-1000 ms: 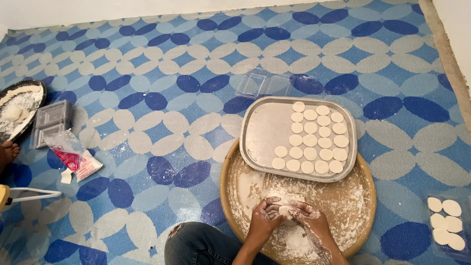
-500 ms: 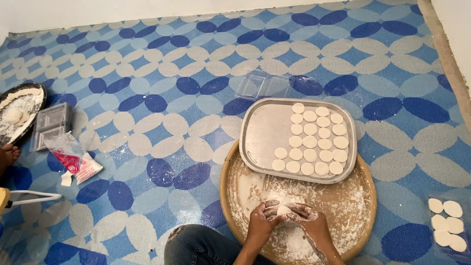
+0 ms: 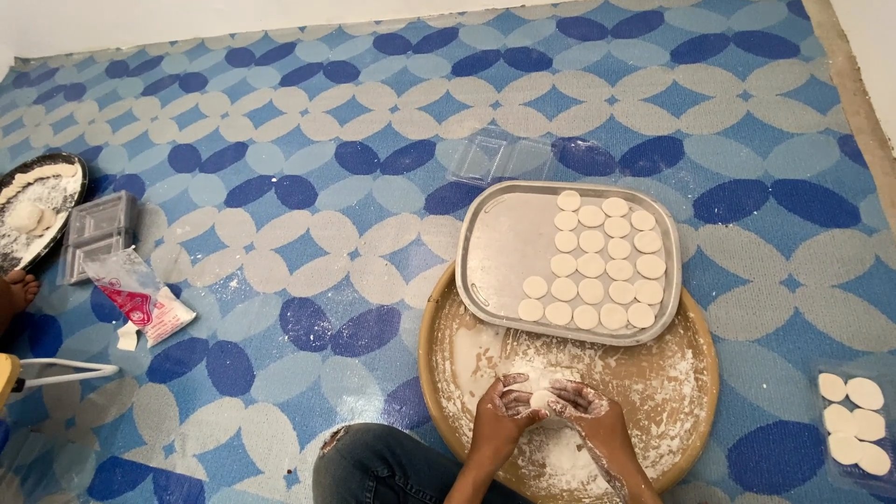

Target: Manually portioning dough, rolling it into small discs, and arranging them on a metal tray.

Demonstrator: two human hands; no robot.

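In the head view, the person sits on a blue and white patterned mat [image 3: 308,187] and works over a big round wooden board [image 3: 672,392] dusted with flour. The left hand [image 3: 499,415] and the right hand [image 3: 588,411] are close together above the board. Their floury fingers curl in and pinch a small lump of dough [image 3: 539,399] between them. The lump sits right in the gap where the two hands meet, just above the board.

A second ago the hands were in almost the same spot, a little more apart. Now they have drawn in tighter around the lump. So the person seems to be shaping one more piece, and it has not joined the others.

A grey metal tray [image 3: 504,252] rests on the far edge of the board. On its right side lie rows of flat round dough discs [image 3: 602,266]. The count of discs looks the same as a second ago, and the left part of the tray is bare.

A clear plastic box [image 3: 499,159] lies just past the tray. To the right, on the mat, a few more white discs [image 3: 854,425] lie well apart from the tray. Far to the left sits a dark plate [image 3: 42,210] with flour and dough, then a grey plastic container [image 3: 98,233], and a torn plastic bag [image 3: 140,299]. None of these has moved. The person's knee in blue jeans [image 3: 383,467] shows at the bottom.
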